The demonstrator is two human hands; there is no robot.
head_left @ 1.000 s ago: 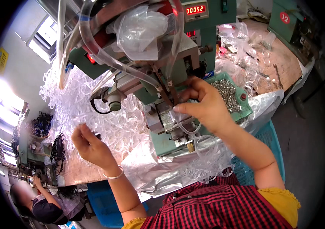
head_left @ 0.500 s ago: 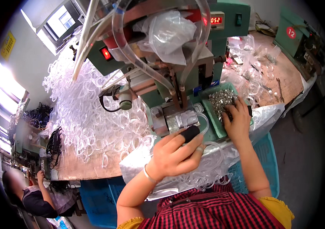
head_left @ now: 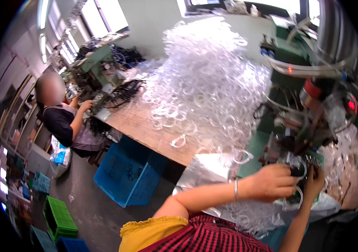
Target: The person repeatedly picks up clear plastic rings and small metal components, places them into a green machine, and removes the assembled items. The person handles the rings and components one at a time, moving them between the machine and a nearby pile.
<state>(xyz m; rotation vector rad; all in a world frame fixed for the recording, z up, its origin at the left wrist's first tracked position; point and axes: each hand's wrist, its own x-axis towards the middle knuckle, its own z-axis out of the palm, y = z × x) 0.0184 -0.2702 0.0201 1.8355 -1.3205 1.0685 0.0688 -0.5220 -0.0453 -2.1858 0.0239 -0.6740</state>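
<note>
Head view, left hand [head_left: 271, 181] and right hand [head_left: 314, 185] grips clamped on clear looped tube [head_left: 297, 194], beside green machine [head_left: 301, 126]

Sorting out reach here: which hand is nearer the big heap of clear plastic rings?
Left. The left hand sits just below the ring heap; the right hand lies farther right, by the green machine.

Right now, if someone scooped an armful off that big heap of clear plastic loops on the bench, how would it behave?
The heap is thin clear tubing coiled into rings, so it probably weighs little for its bulk. The loops look interlocked, so a scoop would likely drag neighbours along in a floppy tangle. Strays already lie apart at the foot of the pile; loose ones may slide off the bench.
</note>
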